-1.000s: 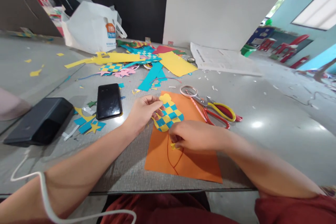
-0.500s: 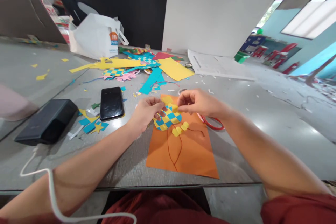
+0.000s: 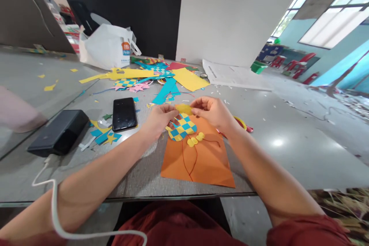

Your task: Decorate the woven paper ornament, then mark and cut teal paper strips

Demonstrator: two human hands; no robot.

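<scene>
A small yellow paper piece (image 3: 184, 108) spans the gap between my hands. My left hand (image 3: 161, 120) pinches its left end, and the fingertips of my right hand (image 3: 212, 112) close on its right end. Just below lies a blue-and-yellow checkered woven paper shape (image 3: 182, 127) on an orange sheet (image 3: 209, 165). Drawn dark lines run down that sheet and off to the right. Small yellow paper flowers (image 3: 192, 141) sit near the lines, under the checkered shape. My hands cover part of the sheet's upper end.
A black phone (image 3: 124, 114) and a dark box-shaped device (image 3: 59, 132) with a white cable (image 3: 54, 203) lie left. Paper scraps (image 3: 105, 132) are beside them. Coloured paper (image 3: 191, 78) and a white plastic bag (image 3: 106, 48) stand behind. Red-and-yellow rings (image 3: 240, 123) lie beyond my right wrist.
My right hand has shifted from over the checkered shape to the yellow piece's right end, which now shows stretched between both hands. The view has turned slightly right.
</scene>
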